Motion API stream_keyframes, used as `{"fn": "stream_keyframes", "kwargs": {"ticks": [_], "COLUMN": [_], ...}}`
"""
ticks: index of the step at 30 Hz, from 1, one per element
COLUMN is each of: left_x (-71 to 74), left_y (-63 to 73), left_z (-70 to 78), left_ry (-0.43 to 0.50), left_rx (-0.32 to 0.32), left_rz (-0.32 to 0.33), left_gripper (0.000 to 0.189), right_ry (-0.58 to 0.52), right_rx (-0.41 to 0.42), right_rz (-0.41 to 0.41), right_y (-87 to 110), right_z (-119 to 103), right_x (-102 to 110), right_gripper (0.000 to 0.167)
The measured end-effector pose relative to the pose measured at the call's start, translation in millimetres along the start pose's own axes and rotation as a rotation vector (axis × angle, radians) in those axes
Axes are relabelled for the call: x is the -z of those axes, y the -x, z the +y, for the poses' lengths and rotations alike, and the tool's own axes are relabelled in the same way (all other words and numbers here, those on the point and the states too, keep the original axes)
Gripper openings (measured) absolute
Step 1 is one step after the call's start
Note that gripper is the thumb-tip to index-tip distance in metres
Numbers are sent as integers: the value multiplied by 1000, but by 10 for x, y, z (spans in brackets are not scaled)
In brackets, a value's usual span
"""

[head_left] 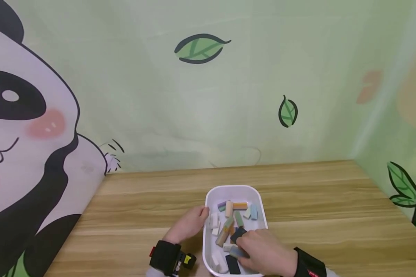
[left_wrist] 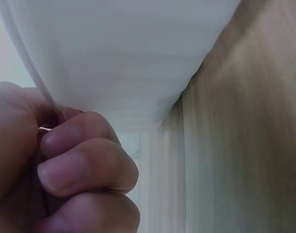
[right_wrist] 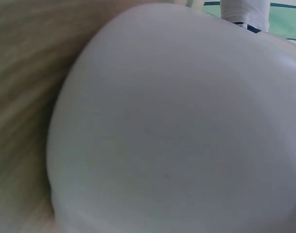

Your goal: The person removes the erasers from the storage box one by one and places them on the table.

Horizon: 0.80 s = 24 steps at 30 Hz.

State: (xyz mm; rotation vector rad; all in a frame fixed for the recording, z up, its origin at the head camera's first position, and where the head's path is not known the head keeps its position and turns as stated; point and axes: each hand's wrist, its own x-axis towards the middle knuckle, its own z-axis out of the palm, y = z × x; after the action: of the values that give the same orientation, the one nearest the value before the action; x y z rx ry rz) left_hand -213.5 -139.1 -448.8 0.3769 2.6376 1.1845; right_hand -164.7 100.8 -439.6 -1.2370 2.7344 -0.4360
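Hiding part of tray [head_left: 234,194]: right hand [head_left: 265,250]

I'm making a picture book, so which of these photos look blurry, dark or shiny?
Head view: bright and mostly clear, with a pale shiny streak on the right wall; left wrist view: dimmer, the left hand partly shaded; right wrist view: the table looks smeary, with dark shadow beside the tub.

No lettering or number is legible. On the black right wristband [head_left: 304,262], a red patch [head_left: 312,273] at the lower edge of the head view bears pale marks too small to read; on the device [head_left: 190,262] beside the left wristband [head_left: 164,257], a yellow patch [head_left: 187,259] is likewise indecipherable.
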Motion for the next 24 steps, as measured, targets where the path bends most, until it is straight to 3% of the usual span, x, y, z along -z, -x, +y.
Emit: {"fn": "stream_keyframes", "kwargs": {"ticks": [10,15,20,24], "left_x": [-2,-13,-5,5], "left_y": [-3,-4,-7,1], "left_z": [-7,5,4,-14], "left_ry": [2,-2,32,35], "left_rx": [-2,-12,-2,-18], "left_rz": [15,13,13,14], "left_gripper": [35,36,35,36], "right_ry": [-24,-96,-78,-66], "right_rx": [37,57,-44,-196], "right_rz": [51,188,373,431], "right_y": [22,108,173,219], "right_z": [-3,49,259,627], "right_x": [61,298,640,783], "right_gripper": [16,10,9,9]}}
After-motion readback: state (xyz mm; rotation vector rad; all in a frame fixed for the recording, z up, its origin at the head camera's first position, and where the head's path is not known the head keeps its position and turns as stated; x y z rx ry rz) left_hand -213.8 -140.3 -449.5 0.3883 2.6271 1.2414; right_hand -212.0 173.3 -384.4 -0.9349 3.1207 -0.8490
